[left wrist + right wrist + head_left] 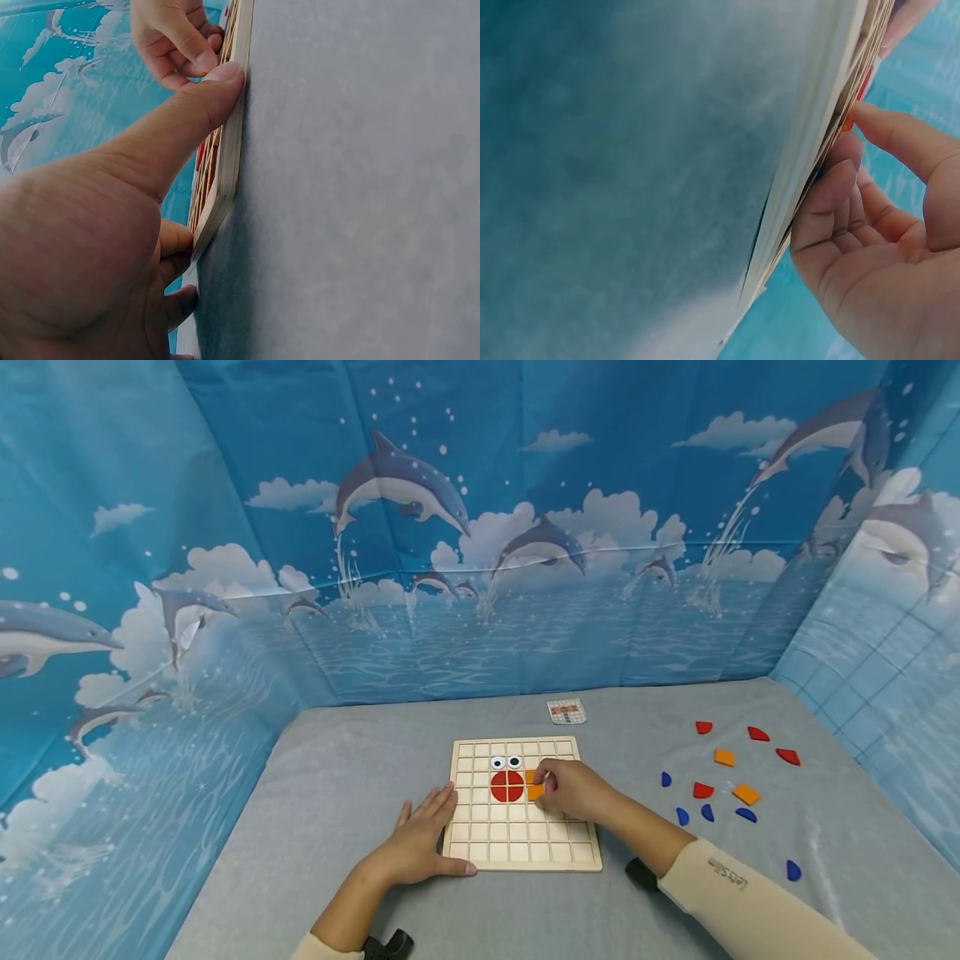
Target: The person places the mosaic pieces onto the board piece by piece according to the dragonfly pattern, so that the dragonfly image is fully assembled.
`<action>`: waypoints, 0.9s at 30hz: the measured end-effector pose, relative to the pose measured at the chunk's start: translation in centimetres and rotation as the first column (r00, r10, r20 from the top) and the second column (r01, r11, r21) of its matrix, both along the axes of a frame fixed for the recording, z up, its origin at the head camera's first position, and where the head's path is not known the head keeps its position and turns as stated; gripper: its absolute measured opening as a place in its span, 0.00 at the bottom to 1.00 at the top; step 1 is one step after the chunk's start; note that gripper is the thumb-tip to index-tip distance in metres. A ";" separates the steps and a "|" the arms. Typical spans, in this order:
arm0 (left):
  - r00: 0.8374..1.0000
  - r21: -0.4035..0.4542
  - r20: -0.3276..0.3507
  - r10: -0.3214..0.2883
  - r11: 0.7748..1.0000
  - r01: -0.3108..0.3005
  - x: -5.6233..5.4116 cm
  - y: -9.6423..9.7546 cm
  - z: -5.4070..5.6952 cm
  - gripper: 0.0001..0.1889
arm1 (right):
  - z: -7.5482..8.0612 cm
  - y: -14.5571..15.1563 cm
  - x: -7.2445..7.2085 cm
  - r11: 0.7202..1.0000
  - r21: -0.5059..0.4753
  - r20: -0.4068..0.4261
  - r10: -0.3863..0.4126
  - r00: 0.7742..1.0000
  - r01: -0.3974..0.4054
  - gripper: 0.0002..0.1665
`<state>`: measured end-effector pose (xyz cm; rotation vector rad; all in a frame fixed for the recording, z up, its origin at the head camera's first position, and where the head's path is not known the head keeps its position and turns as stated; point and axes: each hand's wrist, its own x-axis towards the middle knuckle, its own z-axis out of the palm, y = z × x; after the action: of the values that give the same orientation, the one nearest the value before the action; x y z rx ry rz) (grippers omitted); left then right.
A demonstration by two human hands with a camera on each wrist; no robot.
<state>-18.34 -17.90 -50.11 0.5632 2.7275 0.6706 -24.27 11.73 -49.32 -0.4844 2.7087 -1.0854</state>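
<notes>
The right hand [576, 788] has its thumb and bent fingers at the right part of the grid, pinching the nearer orange piece [535, 792], which lies in a cell just right of the red disc [507, 787]; the fingertips cover part of it. Just beyond it, on the far side, sits a second orange piece [530, 775], also partly hidden by the hand. The red disc is made up of four quarter pieces in neighbouring cells, and along its far side two round eye pieces [506, 762] lie side by side. All of these rest on the pale wooden grid board [525, 866], which lies flat. At the board's left edge the left hand [422, 847] is spread and grasps no piece: its fingertips touch the left side and its thumb rests on the near left corner. Black devices [641, 874] sit at both wrists, below cream sleeves [738, 893], the right one with dark lettering. Beyond the far edge of the board, toward its right, lies a small printed card [566, 711]. Well to the right, loose pieces are scattered on the grey cloth [360, 760]: four red wedges [702, 790], two orange squares [746, 794] and five blue half-discs [793, 870], one of these nearer than the others. A blue backdrop [480, 635] printed with leaping dolphins, clouds and water stands behind and along both sides.
</notes>
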 end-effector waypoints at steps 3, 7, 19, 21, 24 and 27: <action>1.000 -0.002 -0.002 0.001 1.000 -0.001 0.0 0.1 0.0 0.63 | 0.0 0.0 0.0 1.000 -0.003 0.000 0.005 1.000 -0.005 0.13; 1.000 0.000 -0.001 0.003 1.000 -0.003 -0.1 0.1 0.0 0.63 | 0.2 0.1 0.1 1.000 -0.015 -0.010 0.003 1.000 -0.003 0.13; 1.000 -0.008 0.006 0.007 1.000 -0.007 0.0 0.0 -0.3 0.63 | 1.6 1.6 0.1 0.993 -0.117 0.013 -0.001 1.000 0.003 0.10; 1.000 -0.006 0.006 0.008 1.000 -0.007 0.0 0.0 -0.3 0.63 | 1.9 2.1 0.0 0.989 -0.146 0.015 -0.011 1.000 0.013 0.12; 1.000 -0.004 0.004 0.008 1.000 -0.008 0.0 0.0 -0.2 0.63 | 2.6 2.9 0.1 0.981 -0.192 0.012 -0.026 1.000 0.028 0.14; 1.000 -0.004 0.001 0.007 1.000 -0.007 0.0 0.1 -0.2 0.64 | 3.3 3.9 0.3 0.974 -0.225 0.009 -0.038 0.999 0.039 0.16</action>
<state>-18.37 -17.80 -50.29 0.5528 2.7303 0.6666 -24.01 15.63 -45.99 -0.4630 2.6134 -1.4117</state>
